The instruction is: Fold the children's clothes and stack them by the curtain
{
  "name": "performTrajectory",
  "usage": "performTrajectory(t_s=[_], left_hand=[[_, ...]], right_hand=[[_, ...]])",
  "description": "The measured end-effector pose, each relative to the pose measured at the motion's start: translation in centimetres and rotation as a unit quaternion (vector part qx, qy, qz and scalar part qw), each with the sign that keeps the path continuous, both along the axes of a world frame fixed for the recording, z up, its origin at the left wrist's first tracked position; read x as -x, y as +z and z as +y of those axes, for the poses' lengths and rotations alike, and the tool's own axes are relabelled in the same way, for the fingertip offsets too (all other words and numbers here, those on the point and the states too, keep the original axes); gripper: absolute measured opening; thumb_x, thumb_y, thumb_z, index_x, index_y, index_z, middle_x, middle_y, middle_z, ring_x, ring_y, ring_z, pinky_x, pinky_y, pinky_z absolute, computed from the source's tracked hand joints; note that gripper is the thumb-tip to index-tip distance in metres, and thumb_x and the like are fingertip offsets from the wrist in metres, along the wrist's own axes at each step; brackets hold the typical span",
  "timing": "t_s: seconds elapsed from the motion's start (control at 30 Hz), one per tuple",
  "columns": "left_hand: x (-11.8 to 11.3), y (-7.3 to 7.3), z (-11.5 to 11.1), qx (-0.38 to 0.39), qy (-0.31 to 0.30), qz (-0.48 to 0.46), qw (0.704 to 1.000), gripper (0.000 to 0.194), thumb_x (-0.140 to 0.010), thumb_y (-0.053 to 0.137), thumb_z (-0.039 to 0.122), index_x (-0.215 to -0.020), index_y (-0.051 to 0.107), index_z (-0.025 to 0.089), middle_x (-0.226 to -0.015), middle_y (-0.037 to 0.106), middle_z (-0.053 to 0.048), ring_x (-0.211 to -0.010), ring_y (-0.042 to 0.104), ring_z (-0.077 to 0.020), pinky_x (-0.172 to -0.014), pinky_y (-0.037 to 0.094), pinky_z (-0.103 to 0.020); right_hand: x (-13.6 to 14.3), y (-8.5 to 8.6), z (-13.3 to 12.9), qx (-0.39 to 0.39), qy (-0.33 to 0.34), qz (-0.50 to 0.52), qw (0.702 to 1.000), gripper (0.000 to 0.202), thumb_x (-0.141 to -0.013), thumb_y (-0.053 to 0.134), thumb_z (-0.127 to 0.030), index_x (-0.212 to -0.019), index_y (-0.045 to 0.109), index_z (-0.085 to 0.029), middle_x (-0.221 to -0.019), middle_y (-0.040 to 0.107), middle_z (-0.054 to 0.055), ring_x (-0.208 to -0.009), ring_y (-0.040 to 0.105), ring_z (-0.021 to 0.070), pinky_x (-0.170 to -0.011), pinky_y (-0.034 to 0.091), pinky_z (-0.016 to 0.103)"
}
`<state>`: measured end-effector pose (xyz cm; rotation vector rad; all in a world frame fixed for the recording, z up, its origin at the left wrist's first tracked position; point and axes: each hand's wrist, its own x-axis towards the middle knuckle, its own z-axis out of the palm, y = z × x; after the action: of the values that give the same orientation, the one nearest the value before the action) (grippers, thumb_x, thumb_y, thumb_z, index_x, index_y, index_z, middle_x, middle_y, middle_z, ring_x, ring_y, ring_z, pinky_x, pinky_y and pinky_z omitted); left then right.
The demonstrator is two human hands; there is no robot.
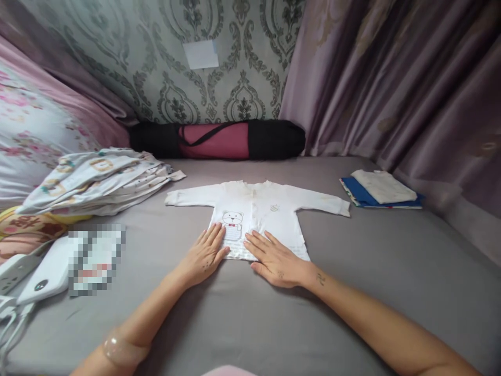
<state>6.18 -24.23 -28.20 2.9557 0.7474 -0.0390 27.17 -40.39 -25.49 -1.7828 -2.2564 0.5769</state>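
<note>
A small white long-sleeved baby shirt [260,209] lies spread flat on the grey bed sheet [352,313], both sleeves stretched outward and the collar away from me. A bear with a red bow tie is printed on its left half, and a small motif shows on the right. My left hand [204,254] rests palm down on the lower left edge, fingers extended beside the bear. On the lower middle of the shirt, my right hand [277,259] lies flat with its fingers stretched out. Neither hand grips anything; the cloth beneath the palms is hidden.
Folded clothes [383,188] are stacked at the right. A heap of patterned cloth [105,177] lies at the left, above a white power bank [50,269], cables and a power strip [13,271]. A black and maroon long bag [219,140] lies against the wall, beside purple curtains [352,78].
</note>
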Motion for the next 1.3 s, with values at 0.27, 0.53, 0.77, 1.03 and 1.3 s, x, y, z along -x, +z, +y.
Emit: performTrajectory(t_s=[0.27, 0.53, 0.77, 1.03, 1.3], left_hand=[[-1.5, 3.7, 2.4, 0.034, -0.036, -0.009, 0.999, 0.046, -0.095, 0.033, 0.05, -0.126, 0.055, 0.024, -0.133, 0.058, -0.01, -0.121, 0.055, -0.0259, -0.111, 0.024, -0.055], [-8.5, 5.4, 4.2, 0.094, -0.047, -0.11, 0.988, 0.042, -0.094, 0.035, 0.045, -0.118, 0.06, 0.02, -0.109, 0.069, -0.008, -0.091, 0.067, -0.0221, -0.086, 0.05, -0.035], [-18.8, 2.5, 4.5, 0.109, -0.174, -0.177, 0.963, 0.04, -0.092, 0.038, 0.026, -0.126, 0.054, 0.012, -0.131, 0.057, -0.015, -0.121, 0.055, -0.0222, -0.105, 0.042, -0.034], [-26.1, 0.5, 5.0, 0.156, -0.207, -0.121, 0.958, 0.051, -0.086, 0.05, 0.028, -0.133, 0.046, 0.007, -0.143, 0.045, -0.02, -0.134, 0.042, -0.0254, -0.112, 0.033, -0.036], [-27.4, -0.1, 5.8, 0.171, -0.193, -0.034, 0.966, 0.093, -0.076, 0.057, 0.065, -0.146, 0.029, 0.01, -0.155, 0.026, -0.018, -0.143, 0.021, -0.0328, -0.116, 0.02, -0.04]], right_hand=[[-4.2, 0.8, 1.4, -0.014, -0.111, 0.237, 0.965, 0.046, -0.098, 0.036, -0.041, -0.137, 0.051, -0.021, -0.141, 0.052, 0.006, -0.129, 0.047, 0.0181, -0.108, 0.037, 0.035], [-20.4, 1.1, -1.5, -0.088, -0.573, 0.004, 0.814, 0.034, -0.09, 0.043, -0.02, -0.112, 0.068, -0.014, -0.114, 0.068, 0.014, -0.107, 0.062, 0.0229, -0.094, 0.045, 0.034], [-23.2, 1.1, -3.4, -0.072, -0.627, 0.003, 0.776, 0.029, -0.08, 0.058, -0.018, -0.104, 0.07, -0.01, -0.114, 0.065, 0.021, -0.109, 0.06, 0.0267, -0.092, 0.044, 0.034], [-23.9, 2.3, -2.9, -0.107, -0.684, 0.119, 0.712, 0.006, -0.066, 0.062, -0.019, -0.06, 0.062, -0.017, -0.058, 0.061, 0.003, -0.062, 0.06, 0.0178, -0.057, 0.047, 0.026], [-23.2, 4.7, 0.7, -0.199, -0.714, 0.297, 0.602, 0.006, -0.07, 0.055, -0.022, -0.068, 0.058, -0.017, -0.05, 0.053, -0.003, -0.047, 0.052, 0.0119, -0.04, 0.039, 0.02]])
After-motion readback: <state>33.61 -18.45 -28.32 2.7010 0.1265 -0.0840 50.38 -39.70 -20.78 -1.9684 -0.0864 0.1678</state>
